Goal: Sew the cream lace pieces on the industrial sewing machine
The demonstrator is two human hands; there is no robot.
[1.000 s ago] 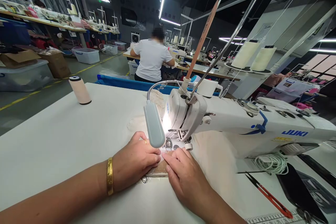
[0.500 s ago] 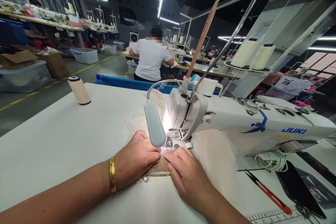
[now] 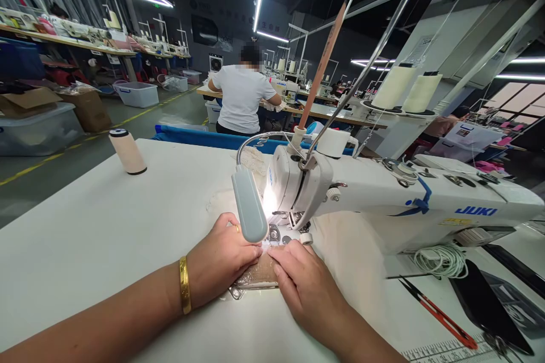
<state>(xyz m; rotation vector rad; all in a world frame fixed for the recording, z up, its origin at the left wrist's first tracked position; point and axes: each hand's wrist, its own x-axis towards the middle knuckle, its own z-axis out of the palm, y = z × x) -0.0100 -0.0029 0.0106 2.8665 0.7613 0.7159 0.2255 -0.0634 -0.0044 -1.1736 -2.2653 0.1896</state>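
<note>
At the sewing machine [image 3: 298, 181], my left hand [image 3: 219, 258] lies left of the presser foot [image 3: 275, 233], fingers bent and pressed down at the edge of thin pale fabric [image 3: 353, 261]. Opposite it, my right hand [image 3: 306, 278] has its thumb and fingers drawn together on the fabric, just in front of the foot. Between the hands is a brownish, shiny patch [image 3: 258, 273] with a pale front edge; I cannot tell whether it is cloth or a covered plate. A grey lamp [image 3: 250, 204] hides the left fingertips in part. The needle point is hard to make out.
A peach thread cone [image 3: 128, 152] stands on the white table [image 3: 106, 238] at left. Right of my hands lie red-handled tweezers [image 3: 443, 315], a ruler [image 3: 430, 349], a black phone-like slab [image 3: 489, 309] and a coiled cable [image 3: 440, 261]. A person in white [image 3: 244, 96] sits ahead.
The view has shifted slightly. My right fingertips sit a touch further right, showing a little more of the brownish patch; the left hand keeps nearly the same place.
</note>
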